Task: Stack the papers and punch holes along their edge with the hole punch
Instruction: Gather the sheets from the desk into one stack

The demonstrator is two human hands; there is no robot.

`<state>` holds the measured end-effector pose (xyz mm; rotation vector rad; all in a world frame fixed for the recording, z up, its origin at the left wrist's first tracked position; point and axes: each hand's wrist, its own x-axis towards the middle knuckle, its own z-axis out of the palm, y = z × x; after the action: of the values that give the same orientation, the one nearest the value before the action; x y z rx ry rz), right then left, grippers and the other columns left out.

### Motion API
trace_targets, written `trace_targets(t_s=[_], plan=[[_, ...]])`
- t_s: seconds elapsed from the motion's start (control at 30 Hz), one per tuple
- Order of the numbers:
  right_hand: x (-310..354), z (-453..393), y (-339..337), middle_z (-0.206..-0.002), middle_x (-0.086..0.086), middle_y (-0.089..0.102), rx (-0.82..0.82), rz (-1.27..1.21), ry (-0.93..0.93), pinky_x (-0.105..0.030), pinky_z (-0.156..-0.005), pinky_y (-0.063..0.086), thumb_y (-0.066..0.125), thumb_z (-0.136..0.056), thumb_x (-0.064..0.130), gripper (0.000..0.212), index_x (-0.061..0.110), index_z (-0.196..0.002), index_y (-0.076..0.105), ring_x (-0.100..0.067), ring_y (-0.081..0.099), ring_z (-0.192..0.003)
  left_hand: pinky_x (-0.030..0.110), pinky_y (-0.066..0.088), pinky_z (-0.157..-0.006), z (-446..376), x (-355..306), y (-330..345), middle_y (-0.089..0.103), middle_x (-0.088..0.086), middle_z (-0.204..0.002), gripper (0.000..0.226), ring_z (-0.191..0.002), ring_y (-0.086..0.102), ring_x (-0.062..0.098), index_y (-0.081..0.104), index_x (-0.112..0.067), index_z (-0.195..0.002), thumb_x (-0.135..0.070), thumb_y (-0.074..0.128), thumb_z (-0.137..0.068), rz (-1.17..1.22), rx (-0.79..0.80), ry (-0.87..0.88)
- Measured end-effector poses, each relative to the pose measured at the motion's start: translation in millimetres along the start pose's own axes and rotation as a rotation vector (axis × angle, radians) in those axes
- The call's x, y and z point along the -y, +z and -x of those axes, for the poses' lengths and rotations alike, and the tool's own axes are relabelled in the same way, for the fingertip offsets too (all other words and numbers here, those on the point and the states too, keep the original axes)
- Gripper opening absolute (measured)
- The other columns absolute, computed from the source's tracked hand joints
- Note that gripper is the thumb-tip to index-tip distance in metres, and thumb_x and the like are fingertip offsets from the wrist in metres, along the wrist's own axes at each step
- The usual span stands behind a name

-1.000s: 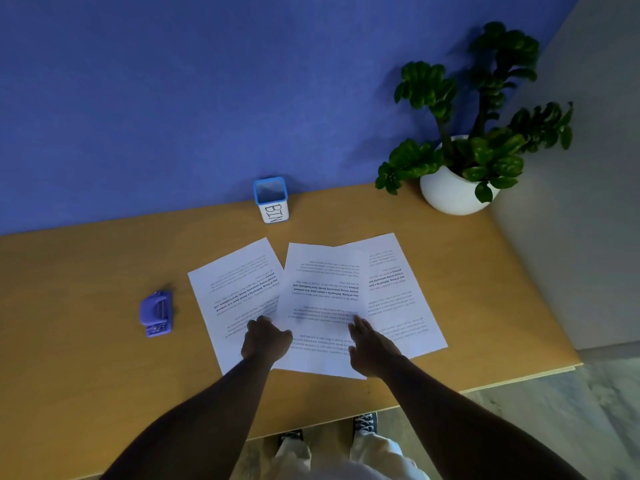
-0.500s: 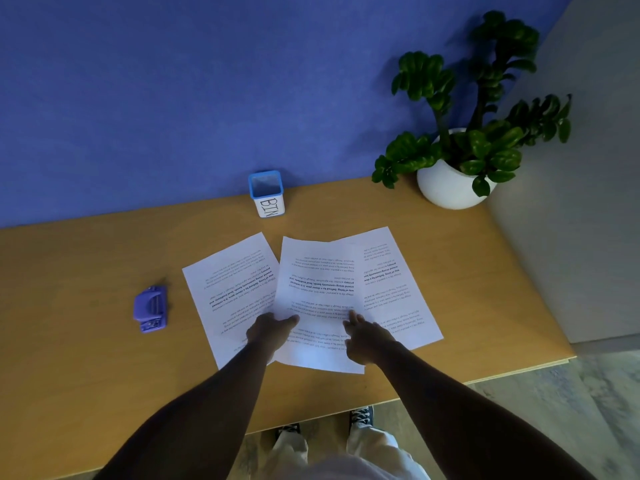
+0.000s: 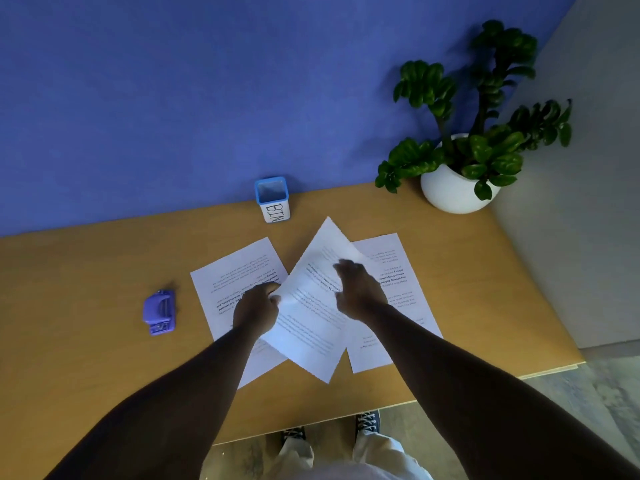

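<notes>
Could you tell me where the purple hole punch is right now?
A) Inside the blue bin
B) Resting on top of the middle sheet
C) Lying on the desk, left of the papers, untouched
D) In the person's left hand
C: the hole punch lies alone on the desk, clear of the left hand, which pinches the middle sheet.

White printed paper sheets (image 3: 313, 306), a purple plastic hole punch (image 3: 159, 313) and a blue-rimmed white bin cup (image 3: 273, 199) are seen on a tan wooden table (image 3: 86, 271).
</notes>
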<state>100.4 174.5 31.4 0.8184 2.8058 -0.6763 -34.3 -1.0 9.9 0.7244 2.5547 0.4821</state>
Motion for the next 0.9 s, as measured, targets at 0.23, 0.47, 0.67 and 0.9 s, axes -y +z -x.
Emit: trace_targets(t_s=[0.23, 0.47, 0.67, 0.9], plan=[[27.0, -30.0, -24.7, -0.161, -0.004, 0.026, -0.144, 0.200, -0.286, -0.049, -0.122, 0.011, 0.068, -0.087, 0.025, 0.068, 0.016, -0.147, 0.037, -0.025, 0.013, -0.151, 0.042, 0.050, -0.098, -26.4, -15.5, -50.2, 0.069, 0.000, -0.127, 0.028, -0.109, 0.067, 0.026, 0.067, -0.025, -0.122, -0.017, 0.058, -0.097, -0.224, 0.016, 0.249], [29.8, -32.0, -33.6, -0.116, -0.010, 0.065, -0.056, 0.006, -0.077, -0.036, -0.091, 0.048, 0.053, -0.095, 0.032, 0.027, 0.025, -0.120, 0.061, -0.032, 0.062, -0.108, 0.040, 0.037, -0.100, -46.2, -41.6, -87.3, 0.071, -0.005, -0.116, 0.021, -0.115, 0.057, 0.020, 0.070, -0.032, -0.112, -0.028, 0.065, -0.092, -0.310, -0.239, 0.455], [18.0, -31.4, -42.0, -0.107, -0.005, 0.067, -0.111, -0.401, 0.181, -0.030, -0.078, 0.050, 0.052, -0.092, 0.023, 0.024, 0.028, -0.112, 0.064, -0.027, 0.063, -0.093, 0.050, 0.035, -0.108, -43.7, -45.6, -75.7, 0.046, 0.009, -0.143, 0.077, -0.136, 0.039, 0.031, 0.041, -0.020, -0.139, -0.046, 0.077, -0.077, 0.060, -0.629, -0.027], [-2.4, -20.1, -42.9, -0.101, -0.003, 0.069, -0.132, -0.857, 0.377, -0.031, -0.074, 0.053, 0.060, -0.089, 0.019, 0.016, 0.019, -0.103, 0.066, -0.024, 0.065, -0.091, 0.050, 0.046, -0.105, -25.9, -30.0, -33.8, 0.037, 0.012, -0.152, 0.101, -0.137, 0.043, 0.033, 0.028, -0.016, -0.149, -0.049, 0.084, -0.071, 0.664, -0.318, -0.440]])
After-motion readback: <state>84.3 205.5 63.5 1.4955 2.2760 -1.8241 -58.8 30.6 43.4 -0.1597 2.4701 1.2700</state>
